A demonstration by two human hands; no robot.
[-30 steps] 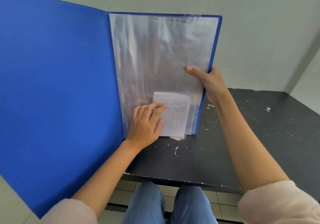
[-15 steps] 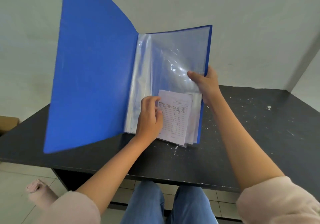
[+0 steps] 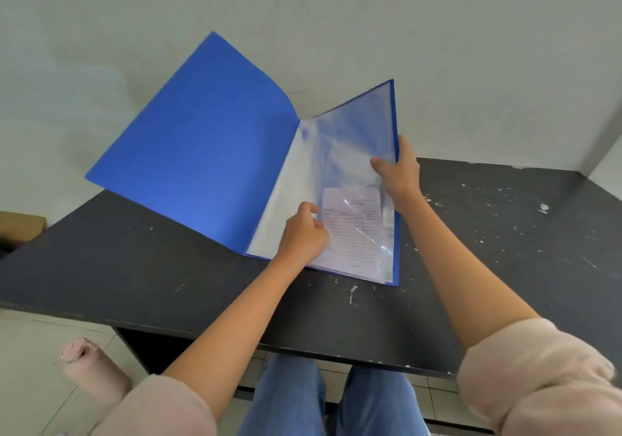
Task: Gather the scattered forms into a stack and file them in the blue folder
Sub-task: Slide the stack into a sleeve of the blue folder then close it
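I am seeing the left hand reaching in from seven o'clock, its grip curled and pinching the left edge of the printed forms inside a clear sleeve. The right hand is coming from five o'clock, its grip clamping the right edge of the blue folder, thumb on the sleeve. The folder is lying open and tilted, spine running from six toward twelve, cover fanning toward ten. Its lower edge is resting on the dark, paint-flecked worktop, against a pale wall.
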